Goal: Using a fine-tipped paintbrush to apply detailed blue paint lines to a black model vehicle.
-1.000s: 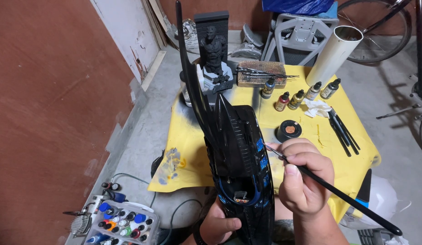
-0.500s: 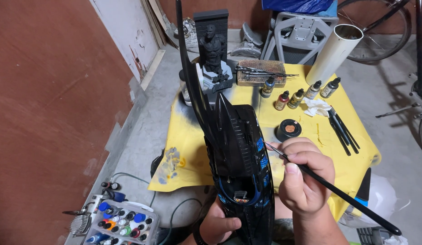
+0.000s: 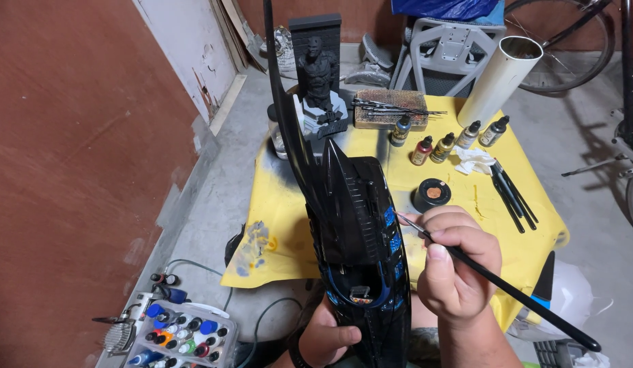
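Black model vehicle (image 3: 360,238), long and glossy with blue-painted details along its sides and tall thin fins rising toward the top of the view, is held up in front of the person, above the near edge of the tabletop (image 3: 466,225), which is covered with a yellow sheet. The left hand (image 3: 326,334) supports it from below at its near end, fingers closed around the underside. The right hand (image 3: 456,262) has a closed grip on a thin black paintbrush (image 3: 497,283), pinched like a pen; the brush tip touches, or sits just beside, the blue detail on the model's right flank, while the handle runs off toward the lower right. On the tabletop, near its middle, a small round black pot (image 3: 432,194) with an orange-brown inside sits just beyond the right hand. Farther back stands a row of small paint bottles (image 3: 442,140), with a white crumpled tissue (image 3: 474,161) and a few loose black brushes (image 3: 510,194) toward the right edge. At the far edge are a dark figure on a base (image 3: 320,82), a paint-stained block carrying brushes (image 3: 390,109) and a white tube (image 3: 500,78) leaning at the far right corner. On the floor to the lower left lies a clear box of coloured paint bottles (image 3: 183,337).
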